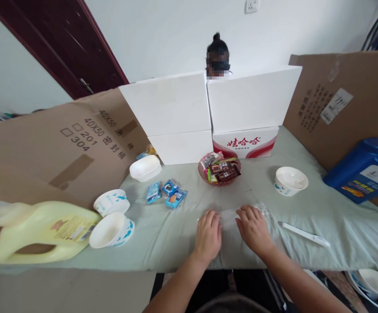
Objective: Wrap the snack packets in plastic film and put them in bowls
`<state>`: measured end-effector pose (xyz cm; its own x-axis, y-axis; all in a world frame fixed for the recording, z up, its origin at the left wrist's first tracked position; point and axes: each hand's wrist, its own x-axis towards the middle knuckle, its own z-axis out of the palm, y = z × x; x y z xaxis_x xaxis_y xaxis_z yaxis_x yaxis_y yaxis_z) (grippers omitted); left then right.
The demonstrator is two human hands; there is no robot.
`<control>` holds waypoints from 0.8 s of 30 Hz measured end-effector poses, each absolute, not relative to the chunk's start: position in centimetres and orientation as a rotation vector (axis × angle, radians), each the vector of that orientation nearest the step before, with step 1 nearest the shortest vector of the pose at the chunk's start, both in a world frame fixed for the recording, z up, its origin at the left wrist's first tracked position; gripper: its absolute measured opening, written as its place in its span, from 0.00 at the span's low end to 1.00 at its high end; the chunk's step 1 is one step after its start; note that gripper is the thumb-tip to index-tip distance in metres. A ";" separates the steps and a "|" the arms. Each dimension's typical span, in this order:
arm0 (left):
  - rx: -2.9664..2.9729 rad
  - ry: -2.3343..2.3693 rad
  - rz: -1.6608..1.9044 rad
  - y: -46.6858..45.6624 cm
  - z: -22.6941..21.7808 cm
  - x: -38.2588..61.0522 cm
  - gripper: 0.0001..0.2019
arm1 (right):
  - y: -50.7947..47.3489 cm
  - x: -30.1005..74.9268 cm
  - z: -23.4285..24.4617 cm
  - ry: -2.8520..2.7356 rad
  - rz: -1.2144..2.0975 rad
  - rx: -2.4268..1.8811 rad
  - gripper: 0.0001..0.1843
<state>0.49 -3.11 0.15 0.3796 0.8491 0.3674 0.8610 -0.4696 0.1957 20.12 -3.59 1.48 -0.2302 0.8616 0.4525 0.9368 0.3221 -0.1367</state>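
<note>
A thin, colourless sheet of clear plastic film [228, 221] lies low on the pale green cloth, directly on the near side of the round, translucent reddish bowl [210, 180] of wrapped snacks. The film is crinkled and shiny, with a bunched, whitish patch at its right end; its exact outline is hard to make out against the cloth.

The film stretches between the two bare hands. The left hand [209, 234] is at its left end, nearer the wearer than the reddish bowl; the right hand [254, 228] is over its right part, to the near right of that bowl. Both are palm down and half open, fingers close together and gently bent, fingertips at the film. Whether either hand pinches it or only presses it, I cannot tell.

Farther to the near right of the reddish bowl, just beyond the right hand, lies a slim white plastic stick-shaped tool [304, 234]. Three small blue wrapped packets [176, 198] lie left of the bowl.
</note>
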 end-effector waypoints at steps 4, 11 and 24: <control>-2.778 -1.500 -0.488 -3.4 -2.0 1.9 0.31 | -2.8 19.5 -1.4 -2.387 -0.080 -1.412 0.22; -2.715 -1.612 -0.326 -2.7 -3.5 -1.5 0.34 | -2.8 24.6 -4.2 -2.191 -0.096 -1.901 0.33; -2.984 -1.319 -0.995 -6.1 1.2 2.1 0.22 | -2.4 26.0 0.1 -2.033 0.322 -1.951 0.19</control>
<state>2.14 -6.06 1.19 0.5391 0.7419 0.3987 0.5868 -0.6704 0.4540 25.96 -2.44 0.08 -0.0287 0.9976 0.0628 0.9293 0.0498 -0.3661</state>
